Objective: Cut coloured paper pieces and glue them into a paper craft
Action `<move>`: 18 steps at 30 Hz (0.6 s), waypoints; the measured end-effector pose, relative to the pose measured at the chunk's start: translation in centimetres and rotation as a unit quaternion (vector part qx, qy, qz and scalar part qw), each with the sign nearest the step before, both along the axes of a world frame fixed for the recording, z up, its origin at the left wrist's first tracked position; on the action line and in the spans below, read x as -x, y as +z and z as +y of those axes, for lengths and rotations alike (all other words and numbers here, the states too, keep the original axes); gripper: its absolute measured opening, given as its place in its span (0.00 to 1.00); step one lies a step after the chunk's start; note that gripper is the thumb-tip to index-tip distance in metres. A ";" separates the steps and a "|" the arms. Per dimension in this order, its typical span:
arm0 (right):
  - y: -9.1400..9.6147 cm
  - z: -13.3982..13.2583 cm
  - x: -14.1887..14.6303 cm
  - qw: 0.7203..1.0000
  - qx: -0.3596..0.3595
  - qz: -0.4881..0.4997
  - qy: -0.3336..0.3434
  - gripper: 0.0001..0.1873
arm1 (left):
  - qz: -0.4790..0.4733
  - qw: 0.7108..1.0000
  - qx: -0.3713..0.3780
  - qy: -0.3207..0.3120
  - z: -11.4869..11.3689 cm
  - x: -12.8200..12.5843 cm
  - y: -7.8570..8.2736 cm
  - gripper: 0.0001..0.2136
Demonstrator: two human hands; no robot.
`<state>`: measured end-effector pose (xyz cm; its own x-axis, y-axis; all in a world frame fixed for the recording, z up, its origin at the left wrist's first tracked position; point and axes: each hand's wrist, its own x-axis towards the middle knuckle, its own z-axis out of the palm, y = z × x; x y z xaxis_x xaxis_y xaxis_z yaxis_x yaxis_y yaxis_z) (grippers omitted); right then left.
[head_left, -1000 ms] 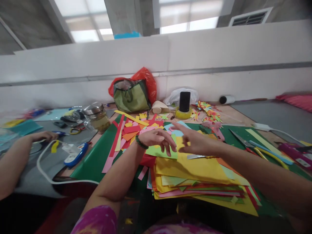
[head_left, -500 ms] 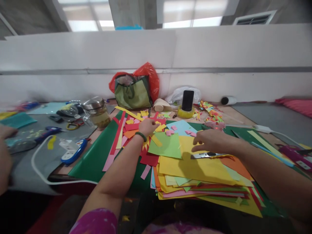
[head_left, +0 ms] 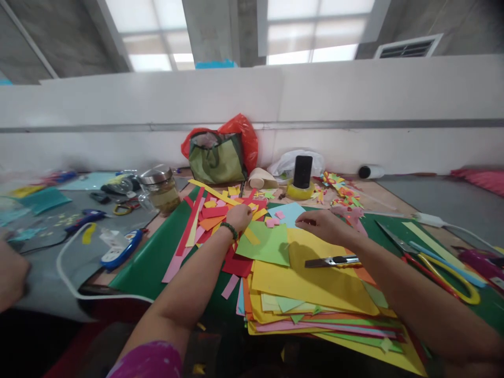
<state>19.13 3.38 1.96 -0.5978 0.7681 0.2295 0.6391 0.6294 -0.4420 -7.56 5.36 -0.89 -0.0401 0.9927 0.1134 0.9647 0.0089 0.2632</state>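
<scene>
My left hand [head_left: 238,216] is closed among a heap of red, yellow and orange paper strips [head_left: 212,210]; what its fingers hold is hidden. My right hand [head_left: 322,224] rests on the top yellow sheet [head_left: 315,278] of a stack of coloured paper, fingers curled together and pointing at small pink paper squares [head_left: 271,221]. These squares lie between a light green sheet [head_left: 268,244] and a light blue sheet [head_left: 289,211]. A utility knife [head_left: 333,261] lies on the yellow sheet just under my right wrist.
A green cutting mat [head_left: 157,257] covers the table. Scissors [head_left: 437,265] lie at the right. A glass jar [head_left: 159,189], a green and red bag [head_left: 216,155] and a phone on a tape roll [head_left: 302,173] stand behind. Another person's hand [head_left: 11,273] is at the left edge.
My left hand moved from the green sheet up into the strip heap and closed. My right hand drew back, then slid left toward the pink squares. The knife now lies uncovered.
</scene>
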 end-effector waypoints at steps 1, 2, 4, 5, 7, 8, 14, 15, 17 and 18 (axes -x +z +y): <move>-0.8 0.4 0.1 1.000 -0.007 0.028 -0.006 0.15 | -0.004 1.000 -0.006 0.010 0.0 0.1 0.2 0.10; -1.6 0.8 0.2 0.998 -0.013 0.052 -0.015 0.15 | -0.008 1.000 -0.012 0.020 0.1 0.3 0.3 0.09; -3.2 1.3 0.4 0.995 -0.027 0.086 -0.031 0.14 | -0.018 0.999 -0.027 0.035 0.1 0.5 0.6 0.08; -3.8 1.5 0.5 0.994 -0.035 0.095 -0.038 0.13 | -0.021 0.998 -0.033 0.041 0.0 0.6 0.8 0.08; -4.7 1.7 0.7 0.992 -0.048 0.106 -0.045 0.12 | -0.027 0.997 -0.047 0.052 -0.1 0.7 1.1 0.10; -5.0 1.8 0.7 0.991 -0.053 0.114 -0.048 0.11 | -0.032 0.996 -0.065 0.057 -0.2 0.6 1.3 0.11; -4.5 1.2 0.7 0.981 -0.007 0.183 -0.062 0.21 | -0.077 0.954 -0.286 -0.034 -1.5 -0.9 1.6 0.06; -4.3 0.9 0.8 0.978 0.017 0.198 -0.061 0.23 | -0.078 0.948 -0.300 -0.065 -2.0 -1.4 1.6 0.07; -3.9 0.4 1.0 0.967 0.085 0.235 -0.055 0.26 | -0.072 0.942 -0.296 -0.137 -2.9 -2.5 1.7 0.09; -3.7 0.2 1.1 0.958 0.128 0.254 -0.047 0.29 | -0.059 0.942 -0.280 -0.178 -3.5 -3.2 1.7 0.10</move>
